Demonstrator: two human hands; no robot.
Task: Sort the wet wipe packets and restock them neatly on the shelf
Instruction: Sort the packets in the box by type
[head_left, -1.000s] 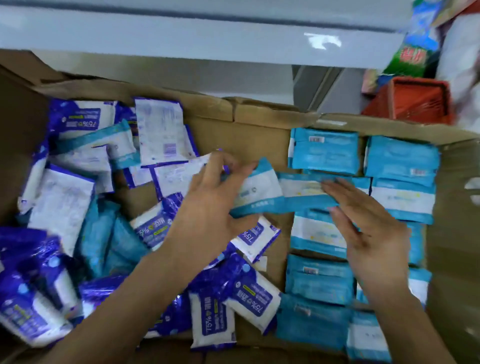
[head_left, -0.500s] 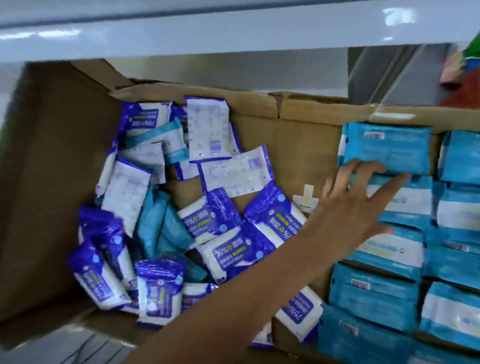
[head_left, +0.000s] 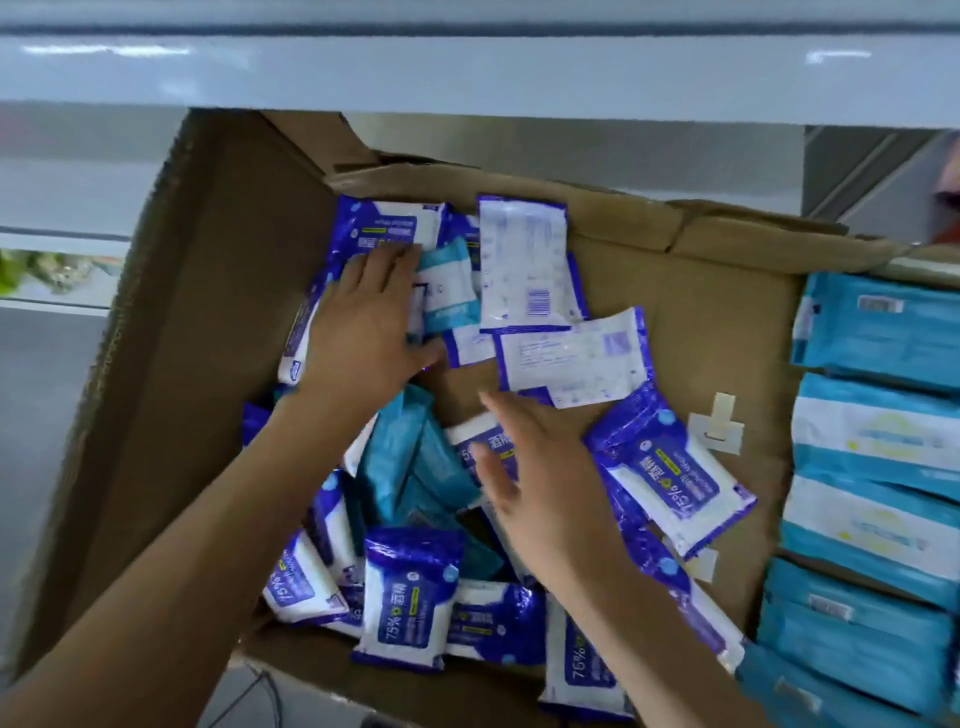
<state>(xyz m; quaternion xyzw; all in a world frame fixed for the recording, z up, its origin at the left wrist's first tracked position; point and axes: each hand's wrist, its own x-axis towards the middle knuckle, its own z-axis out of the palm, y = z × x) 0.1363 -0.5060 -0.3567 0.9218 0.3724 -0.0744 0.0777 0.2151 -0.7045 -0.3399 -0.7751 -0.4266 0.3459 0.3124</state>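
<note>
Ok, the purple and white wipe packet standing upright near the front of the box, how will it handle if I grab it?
The purple and white wipe packet has a glossy, crinkled film, so it is probably soft and somewhat slippery. It looks plump, so likely squashy rather than stiff. Leaning among loose packets, it may topple if nudged.

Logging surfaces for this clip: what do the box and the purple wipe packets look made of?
Box: looks like brown corrugated cardboard, matte, with creased flaps. Purple wipe packets: probably thin plastic film, glossy; they wrinkle and catch light at the crimped ends.
</note>
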